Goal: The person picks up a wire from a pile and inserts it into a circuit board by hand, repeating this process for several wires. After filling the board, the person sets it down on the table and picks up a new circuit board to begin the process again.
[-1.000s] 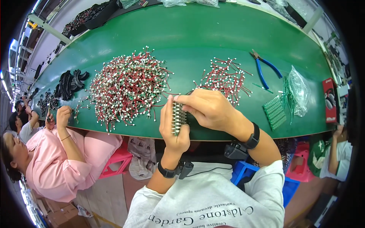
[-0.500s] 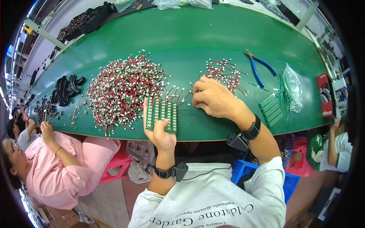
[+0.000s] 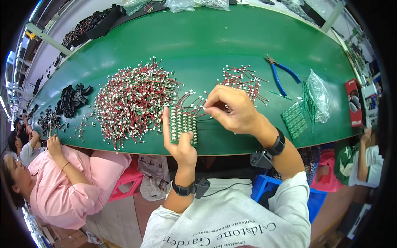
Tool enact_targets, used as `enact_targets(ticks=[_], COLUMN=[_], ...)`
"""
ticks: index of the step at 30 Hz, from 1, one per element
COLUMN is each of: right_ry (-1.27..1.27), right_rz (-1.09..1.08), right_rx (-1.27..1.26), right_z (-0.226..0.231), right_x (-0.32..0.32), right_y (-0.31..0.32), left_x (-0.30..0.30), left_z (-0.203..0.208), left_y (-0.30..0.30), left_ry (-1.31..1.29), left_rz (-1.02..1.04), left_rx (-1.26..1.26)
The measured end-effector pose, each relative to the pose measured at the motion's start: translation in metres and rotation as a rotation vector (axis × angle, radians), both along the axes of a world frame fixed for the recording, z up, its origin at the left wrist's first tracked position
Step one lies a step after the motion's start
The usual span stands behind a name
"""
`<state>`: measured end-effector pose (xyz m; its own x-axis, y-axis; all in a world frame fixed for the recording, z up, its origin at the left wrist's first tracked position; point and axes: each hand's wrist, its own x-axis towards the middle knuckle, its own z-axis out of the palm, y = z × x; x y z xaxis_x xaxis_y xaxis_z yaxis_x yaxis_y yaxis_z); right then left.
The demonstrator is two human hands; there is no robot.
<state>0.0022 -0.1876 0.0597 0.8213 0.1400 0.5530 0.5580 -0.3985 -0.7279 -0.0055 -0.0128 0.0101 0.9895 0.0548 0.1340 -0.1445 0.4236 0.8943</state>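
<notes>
Clamping the board (image 3: pixel 182 123) between thumb and fingers of the left hand (image 3: pixel 182 153), close to the body. Bringing thumb and fingertip of the right hand (image 3: pixel 237 109) together, apparently pinching a red lead (image 3: pixel 199 114), just right of the board. Seemingly working only partway along: seeing several leads (image 3: pixel 186 96) fanning past the board's far edge, but seeing none on nearer rows. Apparently having plenty left: seeing a spare board (image 3: pixel 294 120) right of the right hand, a big pile (image 3: pixel 136 103) left of the left hand, a smaller heap (image 3: pixel 241 77) and cutters (image 3: pixel 276 74) beyond the right.
</notes>
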Motion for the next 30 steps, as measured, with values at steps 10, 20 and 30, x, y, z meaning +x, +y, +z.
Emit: enact_targets(ticks=[10,20,30], right_ry=[-0.088,-0.106,-0.144], right_rz=[0.005,0.064,0.051], right_rx=[-0.02,0.002,-0.055], right_z=[-0.016,-0.018,-0.02], right_x=[-0.001,-0.001,-0.001], right_y=[0.023,0.028,0.027], left_x=[-0.007,-0.007,-0.007], left_z=[-0.013,-0.011,-0.009], left_y=[-0.006,-0.008,-0.008], left_ry=[-0.201,-0.211,-0.267], left_rz=[0.04,0.043,0.057], left_rx=[0.417,0.386,0.44])
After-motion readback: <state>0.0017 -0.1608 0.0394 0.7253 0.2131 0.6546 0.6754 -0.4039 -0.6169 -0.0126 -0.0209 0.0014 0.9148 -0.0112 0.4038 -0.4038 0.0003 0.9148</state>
